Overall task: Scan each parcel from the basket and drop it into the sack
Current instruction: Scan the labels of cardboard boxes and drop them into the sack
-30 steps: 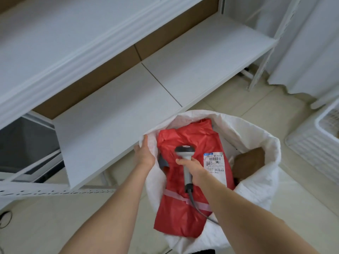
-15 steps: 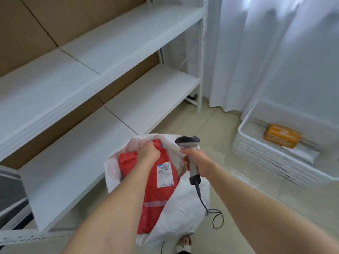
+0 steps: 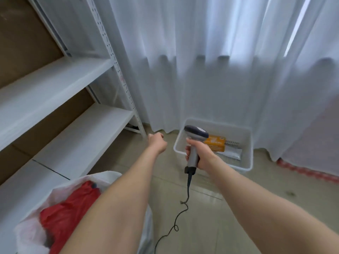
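**Sack** (image 3: 31,228): white, nearest, lower left, mouth open. Holds a red parcel (image 3: 64,215).

**Scanner cable** (image 3: 184,208): trails in loops down to the floor (image 3: 229,226), between sack and basket.

**Right hand** (image 3: 200,155): fist wrapped round the scanner (image 3: 195,134) handle, head uppermost, in front of the basket's near rim.

**Left hand** (image 3: 157,143): empty, fingers loosely curled, reaching forward, just left of the basket and apart from it.

**Basket** (image 3: 249,149): white plastic, on the floor against the curtain. Contains an orange parcel (image 3: 215,143) lying partly on a silvery flat parcel (image 3: 232,153).

**Step in hand (judged):** fetching the next parcel.
- Take the orange one first, since it lies on top.
- Grip it by an edge so the label stays uncovered.
- Turn the label towards the scanner head.
- Keep the cable out of the sack mouth.

**Floor:** beige tile, glossy.

**Shelving** (image 3: 77,121): white metal, left, brown board behind.

**Curtain** (image 3: 201,61): white, sheer, backlit, across the far wall.
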